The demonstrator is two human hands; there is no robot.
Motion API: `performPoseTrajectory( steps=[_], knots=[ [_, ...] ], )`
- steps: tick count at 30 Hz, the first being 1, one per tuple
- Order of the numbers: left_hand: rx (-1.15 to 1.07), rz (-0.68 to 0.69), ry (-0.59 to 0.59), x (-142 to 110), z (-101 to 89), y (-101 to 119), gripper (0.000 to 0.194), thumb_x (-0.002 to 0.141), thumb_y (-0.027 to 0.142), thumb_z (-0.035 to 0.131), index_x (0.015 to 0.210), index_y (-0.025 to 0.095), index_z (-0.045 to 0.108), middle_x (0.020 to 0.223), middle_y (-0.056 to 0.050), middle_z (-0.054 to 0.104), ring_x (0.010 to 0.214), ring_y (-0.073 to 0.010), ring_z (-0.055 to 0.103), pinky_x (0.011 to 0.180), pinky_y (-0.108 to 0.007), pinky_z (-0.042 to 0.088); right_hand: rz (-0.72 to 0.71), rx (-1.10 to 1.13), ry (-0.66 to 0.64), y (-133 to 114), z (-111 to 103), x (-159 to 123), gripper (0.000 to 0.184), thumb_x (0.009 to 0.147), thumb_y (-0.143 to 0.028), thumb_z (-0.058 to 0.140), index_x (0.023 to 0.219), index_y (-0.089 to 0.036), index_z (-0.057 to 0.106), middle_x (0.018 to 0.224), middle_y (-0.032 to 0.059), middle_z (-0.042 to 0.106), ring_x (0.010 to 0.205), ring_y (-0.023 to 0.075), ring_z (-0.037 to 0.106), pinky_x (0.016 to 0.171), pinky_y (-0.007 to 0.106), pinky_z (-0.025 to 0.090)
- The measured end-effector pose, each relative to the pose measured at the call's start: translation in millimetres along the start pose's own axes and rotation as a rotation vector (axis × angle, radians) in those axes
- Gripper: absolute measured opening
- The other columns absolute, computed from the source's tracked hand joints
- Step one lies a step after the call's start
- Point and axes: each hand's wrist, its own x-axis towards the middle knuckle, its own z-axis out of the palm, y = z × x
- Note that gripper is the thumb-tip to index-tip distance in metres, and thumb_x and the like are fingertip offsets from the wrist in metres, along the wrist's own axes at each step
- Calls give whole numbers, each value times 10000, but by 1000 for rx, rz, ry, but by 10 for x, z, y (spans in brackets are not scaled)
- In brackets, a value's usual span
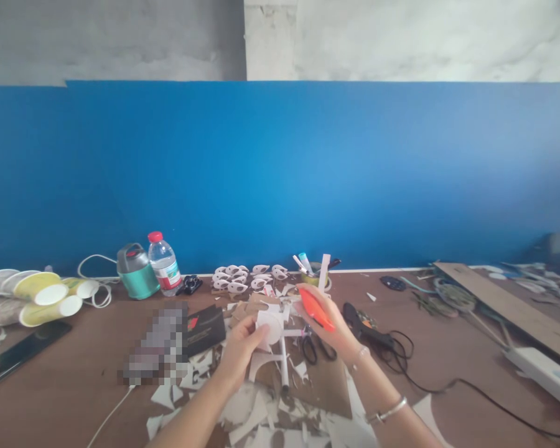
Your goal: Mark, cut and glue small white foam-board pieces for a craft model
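Note:
My left hand (241,351) pinches a round white paper disc (271,327) between thumb and fingers, above the middle of the table. Close by on the right, my right hand (338,323) is closed around a bright orange object (315,308) with a pointed end; its exact kind is unclear. Below the hands lie a white tube (284,364) and scissors (310,350) with dark handle loops, partly covered by the right hand. White paper scraps (256,414) and a brown cardboard piece (326,386) spread underneath.
Several white leaf-shaped cutouts (237,285) sit at the back beside a pen cup (312,269). A bottle (165,264) and green-grey container (137,274) stand left, near stacked paper cups (42,292). A black glue gun (368,326) trails its cord rightward towards a power strip (544,376).

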Motion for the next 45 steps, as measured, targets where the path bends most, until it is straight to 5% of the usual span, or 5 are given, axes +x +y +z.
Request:
performPoseTrajectory(
  steps=[18,24,33,40,45],
  knots=[
    [162,112,169,81,-57,-36,324,574,389,820,768,147,725,610,-9,677,565,-175,601,554,-265,468,54,298,48,-222,384,-144,299,778,-346,665,1062,-254,678,1047,59,662,991,278,603,820,344,500],
    [212,372,236,32,-83,37,277,630,321,801,879,208,757,1008,-80,713,1131,-290,550,958,-324,385,62,312,59,-279,353,-144,328,790,-303,672,1115,-286,630,1125,49,625,1020,252,580,904,370,462],
    [77,148,-133,-27,-43,32,275,701,415,751,779,157,701,776,-53,717,774,-212,628,769,-297,457,268,682,-127,-128,387,-112,377,746,-286,712,1115,-248,645,775,-3,629,690,169,586,662,293,478],
    [71,195,-31,0,-44,4,257,751,404,693,804,155,656,749,-23,682,713,-149,582,663,-222,426,-39,28,25,161,-151,91,454,729,-242,659,1180,-211,613,1070,86,652,915,241,609,805,327,476],
    [130,138,34,12,-24,0,299,700,415,715,829,151,659,732,-15,665,602,-136,582,556,-222,413,-14,-472,-263,444,-349,118,705,603,-128,618,1299,-202,531,1135,106,640,903,259,619,784,315,473]
  ],
)
